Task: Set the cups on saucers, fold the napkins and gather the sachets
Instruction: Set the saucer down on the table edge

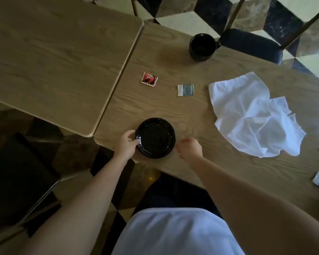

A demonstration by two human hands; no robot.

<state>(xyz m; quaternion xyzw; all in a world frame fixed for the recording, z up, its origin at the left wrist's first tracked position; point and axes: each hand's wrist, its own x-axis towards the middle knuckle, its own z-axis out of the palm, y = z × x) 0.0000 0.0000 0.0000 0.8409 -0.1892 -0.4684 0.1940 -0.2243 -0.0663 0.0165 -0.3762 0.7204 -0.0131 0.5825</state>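
We saw the black saucer (156,138) near the close edge of the table (173,107). The left hand (126,144) pinched its left rim with thumb and fingers. The right hand (189,147) was just beside it, fingers loosely curled, holding nothing. Far off stood the black cup (203,46). At right lay a crumpled white napkin (252,116). Between were a red sachet (149,79) and a grey sachet (186,90).

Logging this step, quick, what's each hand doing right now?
Left hand: grips the saucer by its left rim.
Right hand: beside the saucer's right edge, fingers loosely curled, holding nothing; contact cannot be told.
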